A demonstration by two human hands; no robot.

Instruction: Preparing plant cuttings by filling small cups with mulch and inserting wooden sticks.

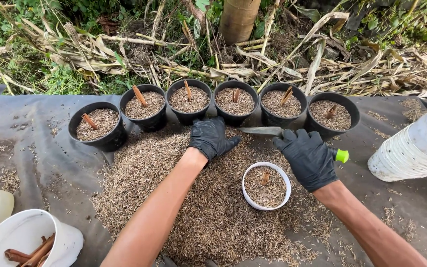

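While the left hand (208, 138) rests flat and open on the heap of husks (203, 207) by the black pots (189, 101), the right hand (306, 157) grips a knife (263, 131). A white pot (266, 185) sits full between both arms, close for easy reach.

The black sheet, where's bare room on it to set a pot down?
Bare sheet lies left of the husk pile, below the leftmost black pot. Another patch lies between the right hand and the white pot stack. The middle is crowded.
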